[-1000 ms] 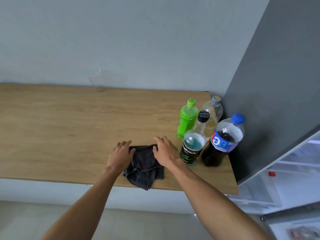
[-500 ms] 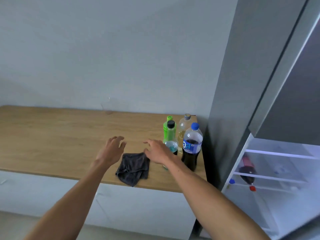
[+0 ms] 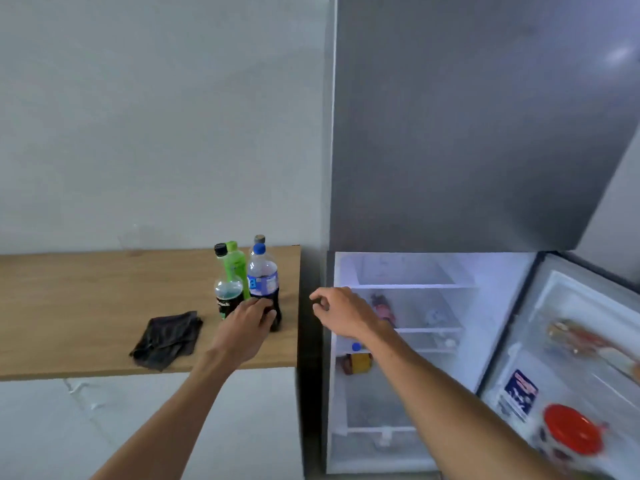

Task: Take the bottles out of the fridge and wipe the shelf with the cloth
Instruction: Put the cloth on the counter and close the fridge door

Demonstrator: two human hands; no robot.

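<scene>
Head view: left hand [image 3: 250, 323] is hovering over the bench [image 3: 86, 306] in front of the bottle group, fingers loosely curled, overlapping the base of the cola bottle [image 3: 262, 282]; can't tell whether it's touching or gripping. Right hand [image 3: 341, 311] is hanging in the air at the fridge's [image 3: 485, 133] left edge, fingers curled in, holding nothing visible.

Four bottles are standing upright, bunched at the bench's right end: cola bottle with blue cap nearest right, black-capped bottle [image 3: 227, 289] with teal liquid just left of it, green bottle [image 3: 235, 265] behind, clear bottle [image 3: 259, 241] with grey cap farthest back. Dark cloth [image 3: 168, 339] is lying crumpled near the bench's front edge, left of the left hand, apart from the bottles.

Fridge is sitting open to the right of the bench. Red-labelled bottle [image 3: 382, 308] is lying on the middle shelf [image 3: 426, 330] just behind the right hand. Blue-capped bottle [image 3: 358, 360] with yellow label is lying on its side lower down. Door [image 3: 571, 323] is swung open at right, contents blurred; red lid [image 3: 571, 429] is showing at its bottom.
</scene>
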